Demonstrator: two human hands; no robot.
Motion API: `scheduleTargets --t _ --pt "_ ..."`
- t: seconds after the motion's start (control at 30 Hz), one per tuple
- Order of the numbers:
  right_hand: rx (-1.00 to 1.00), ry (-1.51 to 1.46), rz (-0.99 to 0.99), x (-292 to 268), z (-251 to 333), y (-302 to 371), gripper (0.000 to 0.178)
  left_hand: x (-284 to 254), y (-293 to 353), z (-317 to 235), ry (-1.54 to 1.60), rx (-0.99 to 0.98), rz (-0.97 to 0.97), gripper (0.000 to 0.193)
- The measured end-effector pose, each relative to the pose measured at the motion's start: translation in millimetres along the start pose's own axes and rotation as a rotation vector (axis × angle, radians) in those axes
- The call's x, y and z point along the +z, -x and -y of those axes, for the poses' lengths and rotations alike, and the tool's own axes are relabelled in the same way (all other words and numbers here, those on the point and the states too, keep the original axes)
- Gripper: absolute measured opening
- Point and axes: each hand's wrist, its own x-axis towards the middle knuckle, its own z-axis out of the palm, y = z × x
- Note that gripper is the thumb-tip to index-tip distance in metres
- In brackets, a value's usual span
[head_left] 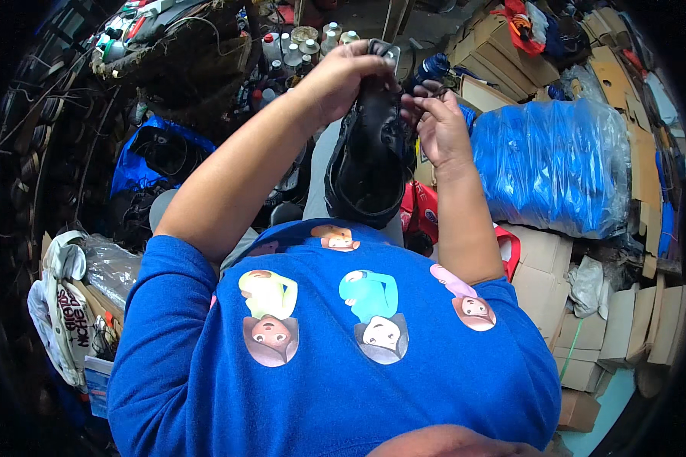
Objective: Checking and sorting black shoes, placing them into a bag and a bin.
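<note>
Head view, black shoe against left fingers, right fingers beside, perhaps touching

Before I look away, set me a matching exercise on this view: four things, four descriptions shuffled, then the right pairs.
Things
1. Shoe
2. Left hand
3. Bottles
4. Bundle

Descriptions
A. Large and blue, off to the right
B. Clustered near the top of the picture, left of centre
C. Black, with its opening showing
D. Gripping at the shoe's far end

Pairs: 1-C, 2-D, 3-B, 4-A
</note>
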Motion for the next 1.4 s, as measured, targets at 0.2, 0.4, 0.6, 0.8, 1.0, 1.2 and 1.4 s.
scheduleTargets --t 0.2,0.4,0.6,0.8,1.0,1.2,1.4 --pt "-0.226 1.374 -0.107 -28 -11 -2 0.067 24 -9 -52 -0.276 0.13 0.125 0.023" --pt "0.252 1.418 -0.015 -30 -12 -23 0.066 57 -15 -68 -0.214 -0.051 0.108 0.016" --pt "0.023 1.185 0.11 -47 -15 -28 0.04 69 -11 -77 -0.659 0.012 0.147 0.026" --pt "-0.111 0.389 0.253 24 20 1 0.024 78 -20 -64 -0.594 0.238 0.242 0.026" --pt "0.027 0.902 0.527 49 59 14 0.037 88 -21 -76 -1.214 0.206 0.407 0.045" --pt "-0.133 1.096 0.791 42 79 15 0.025 28 -16 -54 -0.764 -0.49 0.387 0.086" --pt "-0.757 1.196 0.507 34 42 9 0.008 13 -9 -45 -0.86 -0.501 0.228 0.081"
